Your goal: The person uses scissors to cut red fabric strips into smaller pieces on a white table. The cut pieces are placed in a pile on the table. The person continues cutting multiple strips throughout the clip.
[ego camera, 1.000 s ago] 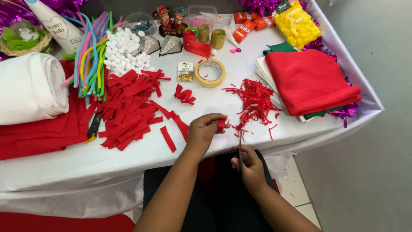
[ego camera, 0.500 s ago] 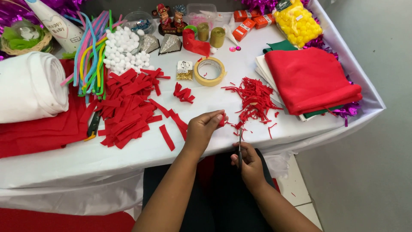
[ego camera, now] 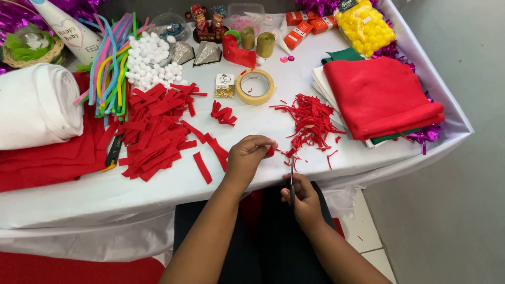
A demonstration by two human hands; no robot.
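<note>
Felt and craft stuff cover the white-clothed table [ego camera: 158,189]. At the far left lies a thick roll of soft white fabric [ego camera: 37,105] on flat red cloth [ego camera: 47,163]. Right of it, a bundle of fuzzy pipe cleaners [ego camera: 108,68] in pink, blue, green and yellow lies beside a heap of small white pompoms [ego camera: 144,60]. Nearer sits a loose pile of flat red felt strips [ego camera: 155,131], rectangular and cleanly cut. Farther right stands a ring of beige tape [ego camera: 255,87].

The left hand [ego camera: 247,158], at the near table edge, has fingers curled tight, pinching a small red felt piece [ego camera: 271,151] at its tips. Just right of it the right hand [ego camera: 300,197], below the table edge, is closed round the handles of thin scissors [ego camera: 292,176], blades pointing up toward the piece; whether the blades are parted cannot be told.

Beyond them lies a tangle of narrow red felt shreds [ego camera: 310,118]. Right again, a folded stack of red felt [ego camera: 381,97] rests on white and green sheets, and a bag of yellow pompoms [ego camera: 365,26] sits at the far edge.
</note>
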